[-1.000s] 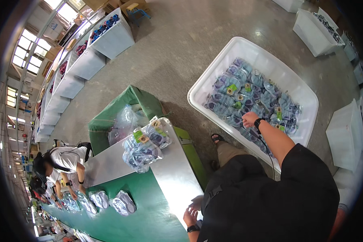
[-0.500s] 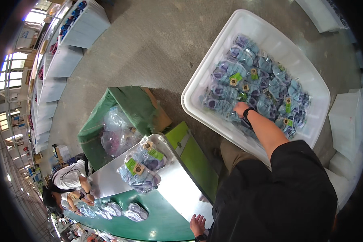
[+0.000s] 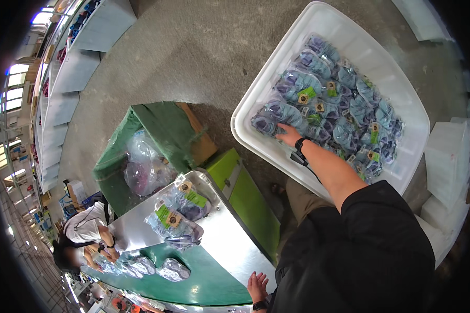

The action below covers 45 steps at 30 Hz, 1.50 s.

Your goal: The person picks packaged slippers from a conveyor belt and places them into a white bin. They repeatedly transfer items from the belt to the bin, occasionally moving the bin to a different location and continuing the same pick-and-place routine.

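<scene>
My left hand rests flat, fingers spread, on the near edge of the desk. Farther out, my right hand reaches into the white bin, fingers open and touching a bagged purple shoe pack at the bin's near-left corner.
</scene>
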Tool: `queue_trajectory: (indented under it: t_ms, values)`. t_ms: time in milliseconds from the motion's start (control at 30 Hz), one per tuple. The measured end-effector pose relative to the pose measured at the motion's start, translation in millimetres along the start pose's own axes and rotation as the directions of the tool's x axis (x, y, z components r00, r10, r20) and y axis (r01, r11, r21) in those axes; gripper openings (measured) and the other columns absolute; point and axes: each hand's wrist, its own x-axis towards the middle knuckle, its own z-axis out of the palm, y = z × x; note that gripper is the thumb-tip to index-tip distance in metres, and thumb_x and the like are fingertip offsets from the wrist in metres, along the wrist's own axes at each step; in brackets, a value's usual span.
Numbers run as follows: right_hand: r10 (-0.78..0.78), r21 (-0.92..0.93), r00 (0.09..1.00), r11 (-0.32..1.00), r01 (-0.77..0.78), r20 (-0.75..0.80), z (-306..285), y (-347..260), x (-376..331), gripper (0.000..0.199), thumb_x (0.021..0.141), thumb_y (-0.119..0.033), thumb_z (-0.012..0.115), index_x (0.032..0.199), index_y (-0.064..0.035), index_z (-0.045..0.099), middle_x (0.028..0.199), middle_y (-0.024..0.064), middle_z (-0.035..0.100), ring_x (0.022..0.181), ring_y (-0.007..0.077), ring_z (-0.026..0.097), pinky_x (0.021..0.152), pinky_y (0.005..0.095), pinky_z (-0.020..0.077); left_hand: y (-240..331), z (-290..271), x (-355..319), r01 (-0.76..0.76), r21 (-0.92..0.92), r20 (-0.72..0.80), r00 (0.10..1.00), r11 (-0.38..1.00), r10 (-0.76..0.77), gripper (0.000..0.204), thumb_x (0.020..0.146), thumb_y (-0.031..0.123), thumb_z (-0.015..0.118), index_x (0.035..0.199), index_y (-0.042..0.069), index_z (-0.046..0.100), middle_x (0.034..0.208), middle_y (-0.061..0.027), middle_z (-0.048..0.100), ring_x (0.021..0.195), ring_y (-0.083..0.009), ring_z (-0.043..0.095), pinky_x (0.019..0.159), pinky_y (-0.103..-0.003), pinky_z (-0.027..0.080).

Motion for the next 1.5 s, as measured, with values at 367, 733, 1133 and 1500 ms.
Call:
queue_trajectory:
  t_ms: [367, 733, 1133, 1500]
  values:
    - [0.072, 0.412, 0.989, 0.903, -0.120, 0.130, -52, 25, -94, 0.033, 0.082, -0.029, 0.065, 0.106, -0.0067, 0.060, 0.079, 0.0051, 0.062, 0.065, 0.0160, 0.061, 0.054, 0.0314, 0.0508, -5, -65, 51, -0.196, -0.022, -0.014, 0.981, 0.980, 0.195, 0.047, 0.094, 0.027, 0.053, 0.129, -0.001, 0.043, 0.111, -0.0211, 0.058, 0.093, -0.0302, 0.062, 0.074, -0.040, 0.055]
    - [0.329, 0.482, 0.937, 0.807, -0.342, 0.113, -92, 141, -281, 0.023, 0.087, -0.029, 0.058, 0.095, -0.0081, 0.056, 0.077, 0.0075, 0.062, 0.064, 0.0201, 0.063, 0.050, 0.0329, 0.0517, -6, -186, 144, -0.567, 0.069, -0.268, 0.782, 0.821, 0.563, 0.030, 0.086, 0.023, 0.064, 0.103, -0.001, 0.064, 0.090, -0.0080, 0.067, 0.081, -0.0140, 0.061, 0.069, -0.027, 0.049]
    - [0.263, 0.244, 0.965, 0.936, -0.255, 0.002, -106, 97, -392, 0.020, 0.090, -0.020, 0.056, 0.104, -0.0070, 0.056, 0.080, 0.0062, 0.061, 0.065, 0.0180, 0.063, 0.051, 0.0307, 0.0527, 124, -284, 227, -0.582, 0.567, -0.478, 0.345, 0.584, 0.808, 0.053, 0.077, 0.029, 0.068, 0.118, -0.003, 0.056, 0.124, -0.0260, 0.052, 0.118, -0.0389, 0.046, 0.101, -0.044, 0.036]
    - [0.188, 0.134, 0.978, 0.971, -0.199, 0.086, -71, 87, -426, 0.030, 0.088, -0.018, 0.058, 0.114, -0.0023, 0.055, 0.087, 0.0088, 0.064, 0.071, 0.0186, 0.065, 0.057, 0.0285, 0.0538, 79, -191, 178, -0.497, 0.827, -0.223, 0.139, 0.263, 0.965, 0.073, 0.077, 0.024, 0.069, 0.136, -0.004, 0.036, 0.144, -0.0242, 0.030, 0.134, -0.0448, 0.022, 0.111, -0.045, 0.023]
